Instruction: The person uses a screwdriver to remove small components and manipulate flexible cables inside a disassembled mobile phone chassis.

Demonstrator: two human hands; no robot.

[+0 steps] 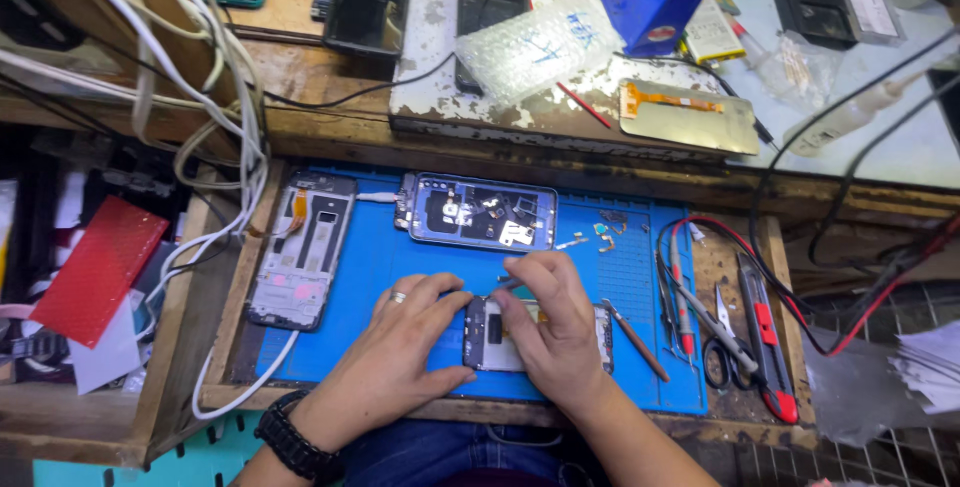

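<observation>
An opened phone (485, 339) lies on the blue work mat (400, 267) near the front edge. My left hand (400, 342), with a ring and a black wristband, pinches the phone's left end between thumb and fingers. My right hand (555, 332) lies over its middle and holds thin metal tweezers (508, 285) whose tip points left over the phone's top edge. Much of the phone is hidden under my right hand.
A second opened phone frame (480, 212) lies further back on the mat, a white phone frame (300, 247) at its left edge. Small loose parts (600, 237), a screwdriver (635, 339), probes, scissors (722, 352) and a red utility knife (765, 337) lie right. White cables (235, 97) hang left.
</observation>
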